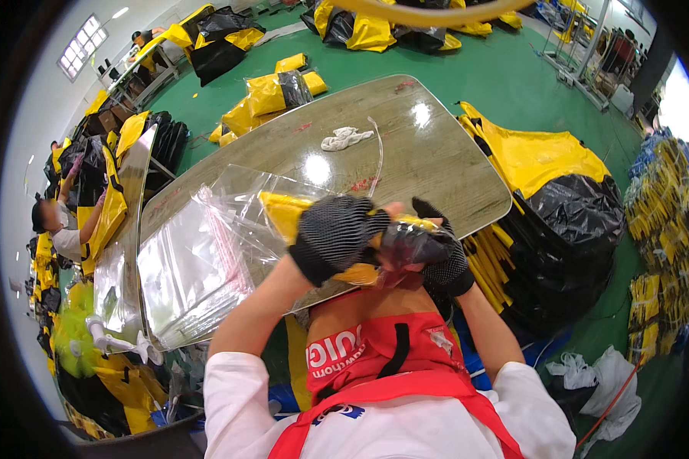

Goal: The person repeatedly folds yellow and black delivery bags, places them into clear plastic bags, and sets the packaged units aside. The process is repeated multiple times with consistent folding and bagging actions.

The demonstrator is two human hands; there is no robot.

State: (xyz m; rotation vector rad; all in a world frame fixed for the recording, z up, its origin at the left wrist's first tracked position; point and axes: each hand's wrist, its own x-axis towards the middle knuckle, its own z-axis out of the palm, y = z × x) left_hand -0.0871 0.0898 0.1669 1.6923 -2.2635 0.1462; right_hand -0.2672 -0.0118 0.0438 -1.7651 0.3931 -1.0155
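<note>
At the near edge of the table I hold a folded yellow-and-black bundle (pixel 415 243) of shiny sheet material. My left hand (pixel 335 233), in a dark striped glove with bare fingertips, is closed over its left part. My right hand (pixel 448 264), gloved alike, grips the black end from the right; most of its fingers are hidden. Yellow material (pixel 283 214) also shows to the left of my left hand, next to or inside a clear plastic bag (pixel 241 187); I cannot tell which. Several flat clear bags (pixel 187 271) lie stacked on the table's left side.
The wood-look table (pixel 429 164) bears a crumpled white cloth (pixel 347 138) and a thin strip (pixel 379 157). To the right stands a big yellow-and-black pile (pixel 563 222). Wrapped bundles (pixel 264 103) lie on the floor beyond. A co-worker (pixel 57 226) handles yellow material at the left; a fan (pixel 80 329) stands nearby.
</note>
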